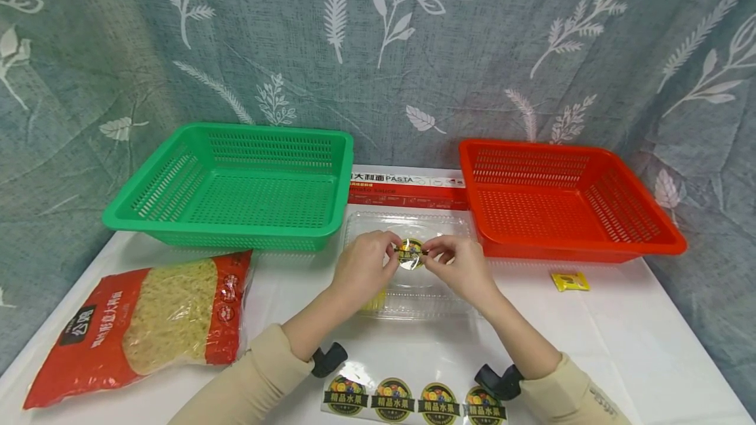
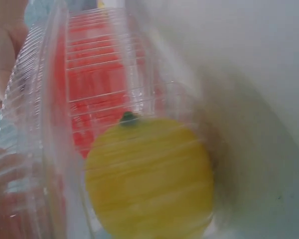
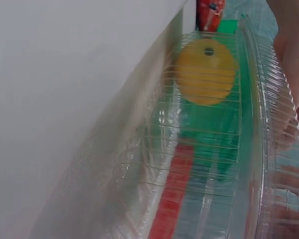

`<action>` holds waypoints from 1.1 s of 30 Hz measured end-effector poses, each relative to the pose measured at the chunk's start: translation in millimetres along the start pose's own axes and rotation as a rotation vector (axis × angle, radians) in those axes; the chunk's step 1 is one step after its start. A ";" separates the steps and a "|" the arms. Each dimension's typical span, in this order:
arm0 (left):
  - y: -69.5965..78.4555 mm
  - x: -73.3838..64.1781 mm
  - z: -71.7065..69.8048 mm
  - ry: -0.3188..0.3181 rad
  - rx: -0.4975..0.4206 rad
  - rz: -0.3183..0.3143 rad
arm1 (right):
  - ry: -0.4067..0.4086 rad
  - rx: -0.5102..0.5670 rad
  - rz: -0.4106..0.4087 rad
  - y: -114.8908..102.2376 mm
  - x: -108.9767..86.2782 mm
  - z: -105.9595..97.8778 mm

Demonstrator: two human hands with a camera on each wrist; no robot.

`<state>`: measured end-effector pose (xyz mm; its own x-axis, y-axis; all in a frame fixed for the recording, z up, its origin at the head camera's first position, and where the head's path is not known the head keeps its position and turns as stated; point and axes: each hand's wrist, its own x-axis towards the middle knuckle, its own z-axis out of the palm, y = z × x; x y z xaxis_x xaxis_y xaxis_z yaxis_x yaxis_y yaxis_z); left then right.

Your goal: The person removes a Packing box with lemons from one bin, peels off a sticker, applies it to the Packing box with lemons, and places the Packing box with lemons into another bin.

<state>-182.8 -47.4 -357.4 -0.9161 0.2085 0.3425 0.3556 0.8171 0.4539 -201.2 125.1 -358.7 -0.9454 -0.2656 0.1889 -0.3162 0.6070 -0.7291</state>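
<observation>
The left hand [image 1: 367, 262] and the right hand [image 1: 463, 269] each pinch one edge of a round sticker [image 1: 410, 254] over a clear plastic container [image 1: 422, 305]; whether it touches cannot be told. A yellow fruit [image 2: 149, 179] sits inside, toward the left.

The person wears a light tan top. The left sleeve [image 1: 254, 369] and the right sleeve [image 1: 552, 385] both stop below the wrist, so the fingers [image 1: 443, 241] are bare. The right one has small dark marks. A chunky black gadget [image 1: 329, 359] pokes out by each sleeve's end.
</observation>
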 end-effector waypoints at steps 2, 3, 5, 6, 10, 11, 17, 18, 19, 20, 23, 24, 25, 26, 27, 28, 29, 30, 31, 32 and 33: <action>0.5 -0.9 1.7 0.010 0.029 0.008 | 0.000 -0.016 0.006 -0.3 0.1 0.7; 0.9 -1.3 2.5 0.016 0.040 0.013 | 0.001 -0.023 0.007 -0.4 0.1 1.1; 1.4 -1.8 4.1 0.023 0.066 0.020 | 0.004 -0.037 0.008 -0.6 0.4 1.6; 1.6 -2.0 4.8 0.026 0.075 0.024 | 0.006 -0.044 0.008 -0.8 0.6 1.8; 2.3 -2.2 5.6 0.029 0.105 0.031 | 0.006 -0.060 0.015 -1.4 1.5 2.5; 2.5 -2.2 5.6 0.026 0.111 0.032 | 0.006 -0.064 0.018 -1.6 1.6 2.7; 4.1 -2.4 4.4 0.009 0.127 0.021 | 0.013 -0.088 0.022 -1.7 2.5 4.0; 4.1 -2.5 4.3 0.007 0.125 0.018 | 0.014 -0.090 0.020 -1.7 2.7 4.1; 4.2 -2.6 4.2 0.005 0.123 0.015 | 0.016 -0.091 0.018 -1.9 2.7 3.9; 4.2 -2.6 4.1 0.004 0.121 0.013 | 0.017 -0.092 0.016 -1.8 3.0 4.1; 3.8 -2.4 4.4 0.007 0.121 0.014 | 0.015 -0.099 0.012 -2.0 3.5 4.4; 3.7 -2.3 4.4 0.009 0.122 0.014 | 0.013 -0.103 0.012 -2.0 3.7 4.6; 3.5 -2.3 4.5 0.010 0.124 0.013 | 0.014 -0.107 0.014 -1.9 4.1 4.7; 3.3 -2.2 4.5 0.011 0.126 0.012 | 0.014 -0.112 0.016 -2.0 4.4 4.7; 3.3 -2.1 4.3 0.012 0.127 0.010 | 0.013 -0.116 0.019 -2.2 4.6 4.6; 3.0 -2.0 4.2 0.012 0.127 0.009 | 0.014 -0.120 0.022 -2.4 4.8 4.5; 2.6 -1.8 4.3 0.015 0.123 0.007 | 0.015 -0.124 0.023 -2.0 5.2 4.6; 2.3 -1.7 4.1 0.016 0.119 0.005 | 0.017 -0.125 0.024 -2.0 5.5 4.6; 1.6 -1.6 4.0 0.019 0.112 0.003 | 0.019 -0.125 0.023 -2.0 5.7 4.4; 0.8 -1.5 4.0 0.023 0.107 0.002 | 0.020 -0.125 0.021 -1.8 5.9 4.5; -0.2 -1.4 4.0 0.026 0.100 0.001 | 0.022 -0.125 0.020 -1.5 6.1 4.6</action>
<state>-182.4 -45.7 -361.3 -0.9102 0.1968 0.3645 0.3353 0.8667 0.3694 -206.1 119.1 -359.4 -0.9526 -0.2368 0.1908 -0.3035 0.7011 -0.6452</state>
